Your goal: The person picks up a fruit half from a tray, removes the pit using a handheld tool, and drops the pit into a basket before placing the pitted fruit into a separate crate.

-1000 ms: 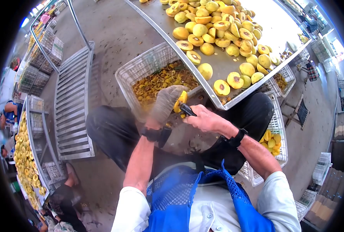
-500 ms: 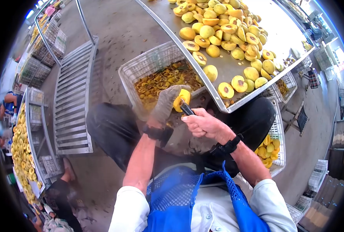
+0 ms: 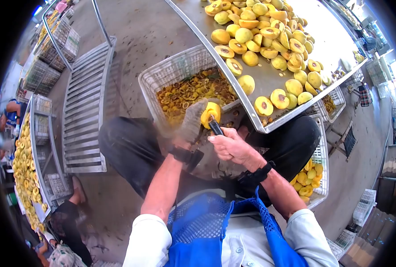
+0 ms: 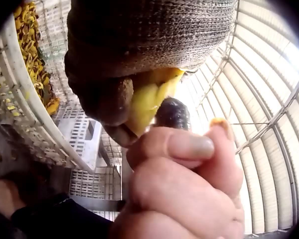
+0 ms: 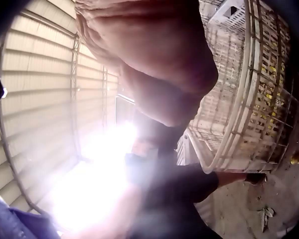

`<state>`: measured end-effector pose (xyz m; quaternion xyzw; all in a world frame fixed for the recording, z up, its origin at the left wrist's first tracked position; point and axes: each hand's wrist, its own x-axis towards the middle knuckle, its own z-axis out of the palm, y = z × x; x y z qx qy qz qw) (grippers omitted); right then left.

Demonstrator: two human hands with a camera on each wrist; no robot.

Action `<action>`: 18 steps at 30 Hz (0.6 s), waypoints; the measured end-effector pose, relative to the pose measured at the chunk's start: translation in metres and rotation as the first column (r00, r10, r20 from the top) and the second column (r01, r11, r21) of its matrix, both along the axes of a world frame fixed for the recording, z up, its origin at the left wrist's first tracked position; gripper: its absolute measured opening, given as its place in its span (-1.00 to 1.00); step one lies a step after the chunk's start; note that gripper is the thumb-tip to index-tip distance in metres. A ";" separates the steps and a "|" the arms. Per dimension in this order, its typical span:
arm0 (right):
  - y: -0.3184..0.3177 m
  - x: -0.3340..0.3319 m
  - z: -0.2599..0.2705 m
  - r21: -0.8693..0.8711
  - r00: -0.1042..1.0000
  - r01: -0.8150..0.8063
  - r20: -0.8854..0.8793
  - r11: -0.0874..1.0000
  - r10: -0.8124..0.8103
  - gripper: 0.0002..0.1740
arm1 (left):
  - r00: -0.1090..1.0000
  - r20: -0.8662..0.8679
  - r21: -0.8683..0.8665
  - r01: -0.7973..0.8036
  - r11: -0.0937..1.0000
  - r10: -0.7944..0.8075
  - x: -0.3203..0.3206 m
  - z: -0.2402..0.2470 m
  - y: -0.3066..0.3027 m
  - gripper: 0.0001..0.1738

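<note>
My left hand point(image 3: 191, 121), in a grey knit glove, grips a yellow peach half point(image 3: 210, 112) with its cut face turned up. In my bare right hand point(image 3: 234, 147) is a black-handled tool point(image 3: 216, 127), its tip at the middle of the cut face. The left wrist view shows the gloved fingers point(image 4: 122, 102) round the peach flesh point(image 4: 144, 102), and the black handle point(image 4: 173, 114) pinched between right thumb and finger. The tool's working end is hidden there. The right wrist view has only the back part of the right hand point(image 5: 154, 55), dark against glare.
Below the hands stands a white crate point(image 3: 147, 84) holding pits and scraps point(image 3: 189, 91). A metal table point(image 3: 262, 80) bears many peach halves point(image 3: 251, 33). Another crate point(image 3: 323, 178) with yellow halves stands by the right knee. A slatted metal cart point(image 3: 83, 111) is at left.
The peach half has turned from nearly edge-on to cut face up, and the tool has tilted with its tip at the centre. The head view has shifted slightly.
</note>
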<state>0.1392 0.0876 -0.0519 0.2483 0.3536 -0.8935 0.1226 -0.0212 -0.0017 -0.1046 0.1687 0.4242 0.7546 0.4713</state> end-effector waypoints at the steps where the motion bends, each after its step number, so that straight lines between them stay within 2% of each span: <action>1: -0.002 -0.002 -0.003 0.074 0.999 0.026 -0.021 0.997 -0.025 -0.78 | 0.998 0.062 0.011 -0.013 1.000 0.013 0.002 0.005 0.001 -0.41; 2: -0.004 -0.004 -0.006 0.146 0.998 0.054 -0.044 0.988 -0.048 -0.78 | 0.998 0.062 0.012 -0.016 1.000 0.015 0.000 0.002 0.003 -0.41; 3: -0.008 -0.005 -0.009 0.146 0.998 0.052 -0.043 0.988 -0.046 -0.78 | 0.991 0.127 -0.017 -0.049 0.999 0.051 0.000 -0.002 0.004 -0.44; 5: -0.013 -0.008 -0.015 0.279 0.994 0.104 -0.056 0.955 -0.091 -0.78 | 0.977 0.191 -0.047 -0.085 0.995 0.092 -0.001 -0.006 0.006 -0.47; 6: -0.012 -0.009 -0.021 0.378 0.997 0.080 -0.036 0.922 -0.072 -0.80 | 0.964 0.221 -0.093 -0.126 0.988 0.144 -0.001 -0.006 0.008 -0.50; 7: -0.012 -0.011 -0.028 0.380 0.997 0.076 -0.035 0.922 -0.067 -0.80 | 0.948 0.249 -0.141 -0.166 0.976 0.198 -0.001 -0.006 0.009 -0.53; 9: -0.015 -0.015 -0.042 0.705 0.991 0.122 -0.122 0.699 -0.050 -0.80 | 0.945 0.235 -0.159 -0.196 0.968 0.230 0.000 -0.011 0.009 -0.57; 10: -0.016 -0.017 -0.048 0.706 0.992 0.118 -0.121 0.698 -0.046 -0.80 | 0.942 0.216 -0.175 -0.221 0.959 0.256 -0.001 -0.012 0.010 -0.60; 11: -0.019 -0.019 -0.050 0.809 0.983 0.180 -0.174 0.559 -0.065 -0.78 | 0.941 0.218 -0.174 -0.223 0.959 0.259 -0.002 -0.020 0.011 -0.60; 12: -0.021 -0.021 -0.052 0.884 0.971 0.240 -0.229 0.402 -0.075 -0.76 | 0.952 0.095 -0.184 -0.270 0.945 0.290 -0.004 -0.028 0.013 -0.62; 13: -0.021 -0.021 -0.053 0.886 0.971 0.236 -0.227 0.399 -0.071 -0.76 | 0.948 -0.030 -0.187 -0.317 0.930 0.317 -0.006 -0.036 0.015 -0.63; 15: -0.023 -0.021 -0.043 0.947 0.992 0.122 -0.106 0.297 -0.069 -0.76 | 0.938 -0.014 -0.218 -0.340 0.915 0.346 -0.001 -0.027 0.015 -0.64; 16: -0.022 -0.021 -0.040 0.948 0.992 0.120 -0.103 0.295 -0.071 -0.76 | 0.928 -0.005 -0.250 -0.361 0.898 0.372 0.000 -0.022 0.015 -0.65; 18: -0.021 -0.021 -0.037 0.990 0.999 0.048 -0.050 0.135 0.010 -0.77 | 0.926 -0.010 -0.279 -0.366 0.888 0.378 0.000 -0.018 0.015 -0.65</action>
